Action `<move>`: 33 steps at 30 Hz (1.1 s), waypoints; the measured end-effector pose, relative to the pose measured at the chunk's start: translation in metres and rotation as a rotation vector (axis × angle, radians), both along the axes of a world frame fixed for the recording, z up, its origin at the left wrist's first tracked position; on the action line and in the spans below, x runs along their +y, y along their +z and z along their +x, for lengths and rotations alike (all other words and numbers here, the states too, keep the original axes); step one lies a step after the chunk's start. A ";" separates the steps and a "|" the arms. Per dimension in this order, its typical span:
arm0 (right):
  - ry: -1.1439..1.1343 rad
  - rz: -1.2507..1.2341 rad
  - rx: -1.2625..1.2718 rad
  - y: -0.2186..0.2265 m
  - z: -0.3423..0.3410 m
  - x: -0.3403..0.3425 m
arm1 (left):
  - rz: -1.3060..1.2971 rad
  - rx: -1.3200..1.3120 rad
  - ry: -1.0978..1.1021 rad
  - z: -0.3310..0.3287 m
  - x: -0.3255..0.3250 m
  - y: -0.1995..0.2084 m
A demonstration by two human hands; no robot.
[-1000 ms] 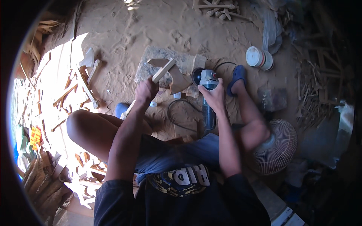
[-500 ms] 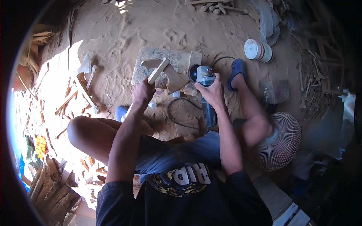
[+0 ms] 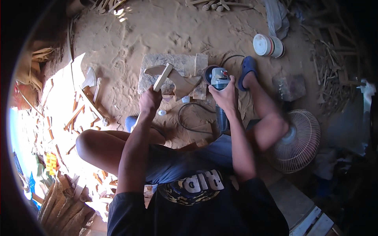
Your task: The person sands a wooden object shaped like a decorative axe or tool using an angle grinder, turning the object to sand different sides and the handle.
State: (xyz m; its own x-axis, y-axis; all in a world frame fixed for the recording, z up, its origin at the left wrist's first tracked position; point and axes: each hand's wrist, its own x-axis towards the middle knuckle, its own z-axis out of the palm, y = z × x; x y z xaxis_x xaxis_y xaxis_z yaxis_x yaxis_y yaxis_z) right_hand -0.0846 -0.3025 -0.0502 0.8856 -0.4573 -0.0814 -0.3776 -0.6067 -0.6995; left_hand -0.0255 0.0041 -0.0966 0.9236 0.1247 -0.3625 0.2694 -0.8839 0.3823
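My left hand [image 3: 150, 101] is closed round the pale handle of an axe-shaped wooden piece [image 3: 184, 86]. Its broad curved blade points right and a narrower spur points left, over a worn flat block [image 3: 151, 63] on the ground. In my right hand [image 3: 225, 97] is an angle grinder [image 3: 222, 118], gripped near its head with the body pointing back toward my lap. The grinder's round disc [image 3: 208, 74] faces the blade's right edge, with a small gap visible between them. Whether the disc is spinning cannot be made out.
A black cord [image 3: 180, 118] loops over the sandy ground. My blue clog [image 3: 248, 70] is beside the grinder, and a white bucket [image 3: 263, 45] lies beyond. A caged fan [image 3: 297, 143] stands by my right knee. Wood scraps [image 3: 75, 116] litter the left.
The grinder has shifted slightly right, widening the gap from the wooden blade. My left hand keeps its grip on the handle, and the whole view has turned a little.
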 end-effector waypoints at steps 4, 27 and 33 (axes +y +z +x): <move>0.020 0.121 0.036 0.013 -0.005 0.017 | 0.001 0.004 0.012 -0.004 0.005 -0.007; 0.191 0.451 0.006 0.037 0.023 0.071 | -0.086 -0.062 0.016 -0.014 0.000 -0.009; 0.150 0.459 0.032 0.038 0.020 0.070 | -0.078 -0.100 -0.002 -0.016 -0.002 -0.008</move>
State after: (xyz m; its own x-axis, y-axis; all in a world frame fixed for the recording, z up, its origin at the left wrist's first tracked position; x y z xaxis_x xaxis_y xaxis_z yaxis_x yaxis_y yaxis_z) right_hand -0.0641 -0.2327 -0.0118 0.9328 -0.2355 -0.2728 -0.3350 -0.2878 -0.8972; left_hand -0.0413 0.0016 -0.1046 0.9558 0.0976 -0.2772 0.2246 -0.8509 0.4749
